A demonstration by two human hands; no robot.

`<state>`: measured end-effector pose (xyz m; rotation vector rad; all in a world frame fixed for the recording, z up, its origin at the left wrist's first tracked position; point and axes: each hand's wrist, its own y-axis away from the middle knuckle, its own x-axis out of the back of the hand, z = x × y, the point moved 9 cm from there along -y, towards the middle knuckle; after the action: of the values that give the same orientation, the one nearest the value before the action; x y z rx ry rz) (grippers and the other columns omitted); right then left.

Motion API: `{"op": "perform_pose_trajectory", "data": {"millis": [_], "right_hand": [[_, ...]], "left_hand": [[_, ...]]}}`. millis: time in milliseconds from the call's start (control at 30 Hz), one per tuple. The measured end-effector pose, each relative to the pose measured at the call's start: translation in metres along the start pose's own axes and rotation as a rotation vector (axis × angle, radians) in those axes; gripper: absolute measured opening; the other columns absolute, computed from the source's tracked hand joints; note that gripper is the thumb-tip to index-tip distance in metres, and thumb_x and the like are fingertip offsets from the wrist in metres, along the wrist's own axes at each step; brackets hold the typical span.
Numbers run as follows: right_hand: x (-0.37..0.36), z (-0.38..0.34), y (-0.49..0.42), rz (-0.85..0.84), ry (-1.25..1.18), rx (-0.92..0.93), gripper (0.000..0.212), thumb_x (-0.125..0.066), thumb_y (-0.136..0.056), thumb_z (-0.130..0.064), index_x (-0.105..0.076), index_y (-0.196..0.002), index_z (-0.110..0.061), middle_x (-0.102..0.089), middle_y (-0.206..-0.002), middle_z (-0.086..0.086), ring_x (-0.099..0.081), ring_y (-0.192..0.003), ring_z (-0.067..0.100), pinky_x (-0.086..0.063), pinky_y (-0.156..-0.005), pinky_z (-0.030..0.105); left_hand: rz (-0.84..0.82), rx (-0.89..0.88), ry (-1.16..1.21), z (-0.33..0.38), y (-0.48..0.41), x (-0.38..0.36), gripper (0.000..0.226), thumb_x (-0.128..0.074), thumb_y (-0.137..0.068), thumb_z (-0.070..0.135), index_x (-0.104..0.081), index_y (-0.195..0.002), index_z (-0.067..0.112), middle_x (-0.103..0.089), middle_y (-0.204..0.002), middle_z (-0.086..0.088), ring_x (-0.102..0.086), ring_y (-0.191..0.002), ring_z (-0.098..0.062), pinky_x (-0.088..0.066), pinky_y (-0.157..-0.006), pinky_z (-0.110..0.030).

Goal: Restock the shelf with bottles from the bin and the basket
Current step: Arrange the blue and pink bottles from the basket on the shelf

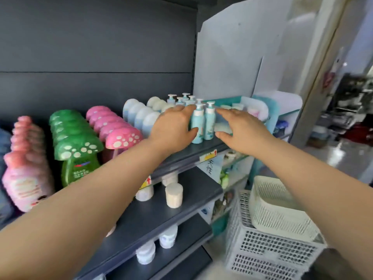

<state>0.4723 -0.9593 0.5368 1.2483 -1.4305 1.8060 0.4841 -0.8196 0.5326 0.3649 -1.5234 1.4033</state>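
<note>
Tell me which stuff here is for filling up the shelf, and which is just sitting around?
For the job: light blue pump bottles, both hands (left, right), the shelf, cream basket, white bin.

Just sitting there: green mushroom bottles, pink mushroom bottles, round tubs on the lower shelf.

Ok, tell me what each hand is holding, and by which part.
Nothing is held. The left hand and right hand are open on either side of the front pump bottles, fingers spread; whether the left thumb touches one is unclear.

dark shelf (193, 152) carries rows of mushroom-capped bottles (80, 150) and small blue pump bottles (197, 124).
</note>
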Motion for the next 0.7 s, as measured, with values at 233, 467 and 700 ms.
{"op": "perform_pose_trajectory", "data": {"millis": [233, 467, 700], "right_hand": [[-0.027, 0.125, 0.049, -0.038, 0.016, -0.197, 0.067, -0.058, -0.089, -0.035, -0.030, -0.147, -0.020, -0.044, -0.144, 0.011, -0.043, -0.128, 0.031, -0.040, -0.101, 0.040], [-0.080, 0.238, 0.075, -0.114, 0.041, -0.348, 0.064, -0.057, -0.089, -0.027, -0.031, -0.147, -0.016, -0.045, -0.143, 0.010, -0.042, -0.128, 0.031, -0.038, -0.101, 0.039], [-0.155, 0.347, 0.093, -0.233, 0.060, -0.507, 0.066, -0.057, -0.090, -0.034, -0.028, -0.148, -0.021, -0.040, -0.147, 0.005, -0.039, -0.131, 0.028, -0.035, -0.102, 0.036]], "left_hand": [[-0.108, -0.121, 0.107, 0.087, -0.033, -0.097, 0.061, -0.056, -0.090, 0.032, -0.033, -0.145, 0.017, -0.048, -0.137, -0.011, -0.045, -0.124, -0.032, -0.040, -0.100, -0.038], [-0.221, -0.196, 0.251, 0.148, -0.074, -0.221, 0.060, -0.057, -0.089, 0.031, -0.036, -0.143, 0.016, -0.049, -0.136, -0.011, -0.049, -0.120, -0.033, -0.043, -0.097, -0.041], [-0.350, -0.225, 0.312, 0.186, -0.117, -0.352, 0.057, -0.054, -0.090, 0.035, -0.037, -0.141, 0.016, -0.050, -0.135, -0.011, -0.049, -0.120, -0.031, -0.044, -0.095, -0.041]]}}
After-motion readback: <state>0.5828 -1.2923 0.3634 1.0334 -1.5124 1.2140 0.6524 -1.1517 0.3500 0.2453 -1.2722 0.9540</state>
